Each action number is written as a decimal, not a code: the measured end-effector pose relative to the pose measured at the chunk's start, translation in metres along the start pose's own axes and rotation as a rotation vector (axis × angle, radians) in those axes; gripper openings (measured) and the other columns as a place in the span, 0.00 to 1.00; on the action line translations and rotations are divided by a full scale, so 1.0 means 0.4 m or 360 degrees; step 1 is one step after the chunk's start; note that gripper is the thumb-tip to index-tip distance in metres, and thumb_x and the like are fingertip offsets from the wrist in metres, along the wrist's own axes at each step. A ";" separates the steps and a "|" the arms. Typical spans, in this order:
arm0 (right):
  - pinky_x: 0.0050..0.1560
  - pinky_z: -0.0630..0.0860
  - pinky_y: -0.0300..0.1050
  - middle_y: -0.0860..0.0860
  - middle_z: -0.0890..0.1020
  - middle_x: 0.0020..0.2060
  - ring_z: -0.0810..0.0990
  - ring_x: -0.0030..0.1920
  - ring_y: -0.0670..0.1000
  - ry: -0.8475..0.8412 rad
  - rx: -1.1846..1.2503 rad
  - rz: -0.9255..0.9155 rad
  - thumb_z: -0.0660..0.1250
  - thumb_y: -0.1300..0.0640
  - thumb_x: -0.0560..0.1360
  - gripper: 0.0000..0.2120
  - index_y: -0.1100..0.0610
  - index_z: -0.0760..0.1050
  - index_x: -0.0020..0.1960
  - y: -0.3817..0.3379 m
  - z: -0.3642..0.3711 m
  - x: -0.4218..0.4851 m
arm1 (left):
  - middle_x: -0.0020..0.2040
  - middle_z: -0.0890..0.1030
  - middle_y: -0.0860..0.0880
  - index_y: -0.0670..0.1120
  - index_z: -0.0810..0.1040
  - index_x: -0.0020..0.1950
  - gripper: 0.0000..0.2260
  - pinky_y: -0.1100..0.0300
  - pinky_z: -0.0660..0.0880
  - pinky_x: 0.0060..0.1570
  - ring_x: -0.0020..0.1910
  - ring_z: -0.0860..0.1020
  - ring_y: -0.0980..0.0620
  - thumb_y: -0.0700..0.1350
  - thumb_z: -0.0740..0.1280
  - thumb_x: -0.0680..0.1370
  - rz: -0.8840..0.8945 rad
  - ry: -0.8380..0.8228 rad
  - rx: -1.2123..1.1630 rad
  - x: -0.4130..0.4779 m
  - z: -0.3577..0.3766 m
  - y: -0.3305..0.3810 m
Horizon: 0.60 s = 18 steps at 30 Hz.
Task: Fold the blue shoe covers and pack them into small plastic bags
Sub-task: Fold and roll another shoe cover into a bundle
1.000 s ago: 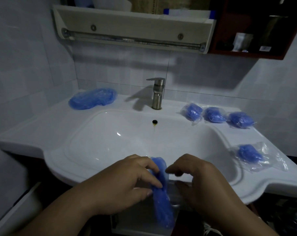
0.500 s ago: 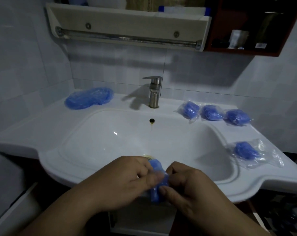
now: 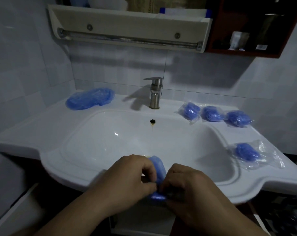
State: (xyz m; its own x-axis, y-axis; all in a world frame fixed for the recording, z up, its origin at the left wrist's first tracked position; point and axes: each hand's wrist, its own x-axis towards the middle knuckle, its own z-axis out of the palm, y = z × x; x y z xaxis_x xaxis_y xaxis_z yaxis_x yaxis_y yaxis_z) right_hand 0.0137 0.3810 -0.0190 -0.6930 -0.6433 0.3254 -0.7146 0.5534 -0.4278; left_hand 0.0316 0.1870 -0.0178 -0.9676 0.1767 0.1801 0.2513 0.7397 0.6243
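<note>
Both hands hold one blue shoe cover (image 3: 158, 169) above the sink's front rim. My left hand (image 3: 129, 181) pinches its left side and my right hand (image 3: 185, 183) pinches its right side, fingers curled. The cover is bunched into a short folded wad, partly hidden by my fingers. A pile of loose blue shoe covers (image 3: 90, 101) lies at the back left of the counter. Three packed small plastic bags (image 3: 190, 111) (image 3: 211, 114) (image 3: 238, 118) sit in a row at the back right. A fourth bag (image 3: 248, 153) lies nearer on the right.
A white sink (image 3: 62, 133) with a steel faucet (image 3: 154, 92) fills the middle. A shelf with a metal towel bar (image 3: 129, 38) hangs above. A dark red cabinet (image 3: 246, 28) is at the upper right. Tiled walls close in the left and back.
The shoe cover hung long between my hands a second ago. It has since been folded up into a short wad, and my hands have drawn close together.
</note>
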 end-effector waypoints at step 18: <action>0.35 0.72 0.33 0.45 0.82 0.33 0.80 0.34 0.43 0.0142 0.0177 0.0538 0.72 0.53 0.70 0.08 0.45 0.73 0.43 -0.014 0.020 0.014 | 0.46 0.80 0.63 0.58 0.77 0.43 0.12 0.66 0.78 0.47 0.46 0.81 0.64 0.42 0.75 0.71 0.0016 0.0035 -0.0115 -0.007 -0.005 0.004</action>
State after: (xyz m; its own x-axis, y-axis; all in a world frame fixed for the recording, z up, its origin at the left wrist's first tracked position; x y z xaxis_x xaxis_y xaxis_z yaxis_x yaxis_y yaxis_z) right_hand 0.0146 0.3701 -0.0214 -0.8973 -0.3826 0.2203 -0.4326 0.6627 -0.6113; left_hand 0.0349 0.1862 -0.0160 -0.9645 0.1691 0.2026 0.2627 0.6890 0.6755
